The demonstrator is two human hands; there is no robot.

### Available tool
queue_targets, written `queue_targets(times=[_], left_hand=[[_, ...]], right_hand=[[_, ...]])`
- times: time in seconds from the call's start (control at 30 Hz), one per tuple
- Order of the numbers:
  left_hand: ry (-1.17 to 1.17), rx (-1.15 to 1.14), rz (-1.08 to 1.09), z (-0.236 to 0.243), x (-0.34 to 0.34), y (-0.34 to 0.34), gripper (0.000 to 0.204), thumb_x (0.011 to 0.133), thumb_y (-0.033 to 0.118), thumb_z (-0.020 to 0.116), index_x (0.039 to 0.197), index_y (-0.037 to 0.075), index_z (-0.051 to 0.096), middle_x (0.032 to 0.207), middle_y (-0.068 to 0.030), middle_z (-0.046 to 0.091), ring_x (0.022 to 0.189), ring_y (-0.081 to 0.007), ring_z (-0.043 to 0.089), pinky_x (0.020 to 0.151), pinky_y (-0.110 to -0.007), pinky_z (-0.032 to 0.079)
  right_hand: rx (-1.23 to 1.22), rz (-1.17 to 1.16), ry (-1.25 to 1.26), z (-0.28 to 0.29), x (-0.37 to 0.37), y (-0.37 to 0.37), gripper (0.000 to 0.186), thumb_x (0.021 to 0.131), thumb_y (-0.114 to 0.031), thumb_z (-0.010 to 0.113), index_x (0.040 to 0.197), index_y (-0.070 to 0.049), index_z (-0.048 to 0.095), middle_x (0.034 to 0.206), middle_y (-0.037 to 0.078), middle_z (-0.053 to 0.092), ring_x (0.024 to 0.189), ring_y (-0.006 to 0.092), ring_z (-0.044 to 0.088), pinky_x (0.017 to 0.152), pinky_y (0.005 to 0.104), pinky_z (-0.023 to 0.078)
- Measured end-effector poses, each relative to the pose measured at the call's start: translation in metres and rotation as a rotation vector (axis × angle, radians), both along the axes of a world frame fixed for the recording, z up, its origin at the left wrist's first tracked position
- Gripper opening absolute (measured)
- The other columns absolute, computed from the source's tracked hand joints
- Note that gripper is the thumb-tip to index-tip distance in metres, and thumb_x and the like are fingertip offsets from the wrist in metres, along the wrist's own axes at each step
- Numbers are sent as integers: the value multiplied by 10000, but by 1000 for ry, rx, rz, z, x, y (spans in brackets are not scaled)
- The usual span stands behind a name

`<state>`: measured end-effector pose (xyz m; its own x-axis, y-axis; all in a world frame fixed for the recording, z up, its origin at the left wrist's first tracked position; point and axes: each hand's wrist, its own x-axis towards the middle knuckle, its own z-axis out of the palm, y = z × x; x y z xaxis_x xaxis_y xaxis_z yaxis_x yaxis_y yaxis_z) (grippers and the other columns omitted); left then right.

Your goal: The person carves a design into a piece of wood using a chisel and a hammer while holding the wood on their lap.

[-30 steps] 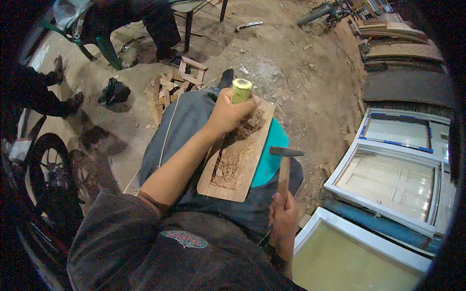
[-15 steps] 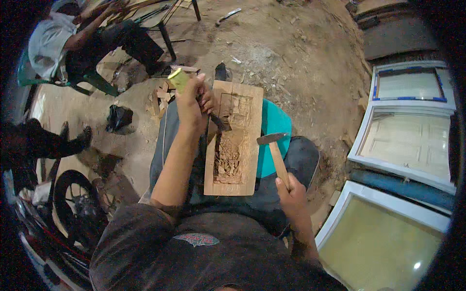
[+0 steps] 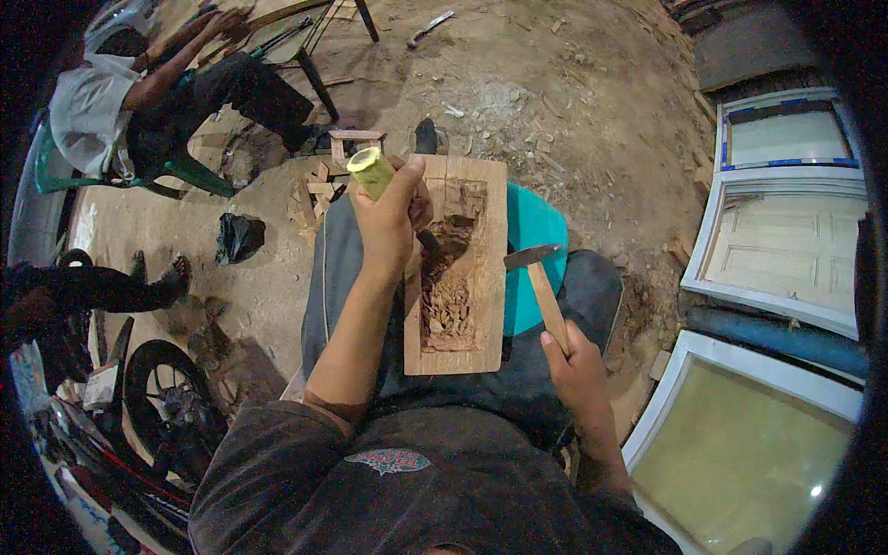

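Observation:
A carved wooden panel lies lengthwise across my lap, with a sunken rectangle of relief carving inside its plain border. My left hand wraps round a chisel with a yellow-green handle, held over the panel's left side. The chisel's dark blade slants down into the recess; its tip is hard to make out in the shadow. To the right of the panel, my right hand grips the wooden handle of a hammer. The hammer's metal head is beside the panel's right edge, apart from the chisel.
A teal seat shows beneath the panel. Wood offcuts and a black plastic bag lie on the dirt floor. Another hammer lies farther off. White framed panels stand right; a motorcycle and a seated person are left.
The whole view has shifted slightly. My left hand has tilted the chisel, and less of its blade shows now. The hammer stays on the right of the panel.

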<state>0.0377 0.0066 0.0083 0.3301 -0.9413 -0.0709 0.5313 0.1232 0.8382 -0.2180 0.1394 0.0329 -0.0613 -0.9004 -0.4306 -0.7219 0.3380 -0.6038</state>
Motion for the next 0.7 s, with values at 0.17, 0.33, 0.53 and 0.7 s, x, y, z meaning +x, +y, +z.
queue_targets(times=[0.17, 0.33, 0.53, 0.7], left_hand=[[-75, -6, 76, 9, -13, 5, 190, 839, 66, 668, 707, 59, 532, 549, 18, 478, 439, -60, 432, 400, -221, 306], [-276, -41, 20, 1, -23, 13, 238, 836, 85, 696, 648, 45, 556, 559, 41, 520, 479, -37, 450, 435, -218, 320], [-480, -137, 13, -10, -32, 20, 223, 771, 64, 773, 683, 61, 568, 610, 37, 542, 526, -49, 482, 489, -202, 369], [-410, -63, 80, -1, -33, 21, 217, 780, 59, 746, 641, 19, 584, 574, 50, 524, 527, -31, 445, 478, -199, 352]], right_hand=[[37, 5, 5, 8, 4, -3, 315, 909, -302, 577, 890, 8, 528, 720, 282, 593, 687, 464, 606, 581, 470, 448], [10, 18, -6, 8, 3, -1, 300, 905, -289, 585, 899, 5, 524, 712, 280, 588, 696, 466, 606, 583, 472, 451], [-21, 2, -15, 8, 2, 1, 255, 909, -239, 586, 894, 9, 530, 639, 197, 503, 618, 264, 495, 564, 406, 410], [62, 33, 8, 10, 0, -3, 272, 900, -273, 602, 929, -11, 536, 725, 276, 592, 756, 479, 598, 606, 504, 453]])
